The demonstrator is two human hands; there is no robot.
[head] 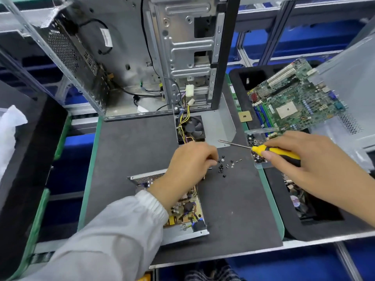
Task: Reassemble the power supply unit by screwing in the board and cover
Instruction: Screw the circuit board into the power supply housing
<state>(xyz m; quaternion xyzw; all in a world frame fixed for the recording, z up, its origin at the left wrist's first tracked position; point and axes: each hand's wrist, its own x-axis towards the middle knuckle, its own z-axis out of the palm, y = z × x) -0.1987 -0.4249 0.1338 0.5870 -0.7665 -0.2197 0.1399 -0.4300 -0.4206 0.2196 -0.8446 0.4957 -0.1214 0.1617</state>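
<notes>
Open power supply case [183, 232] with bare board [187, 209] under left hand [187, 165]; cover [220, 122] beyond; screws [225, 165], seemingly loose, at fingertips.

The surface [129, 151] is a dark grey mat edged in green [89, 159], set on a pale metal frame [304, 243]. Behind it stand aluminium racks [261, 47] holding blue bins [300, 45] (their contents too blurred to tell). More blue shows below the front edge [284, 266] and through the gap on the left [71, 159]. A black foam tray [241, 82] sits on the right side, and another black tray [24, 159] on the left, with something white and crumpled [8, 134] lying in it. The light is even and cool, with soft shadows.
</notes>
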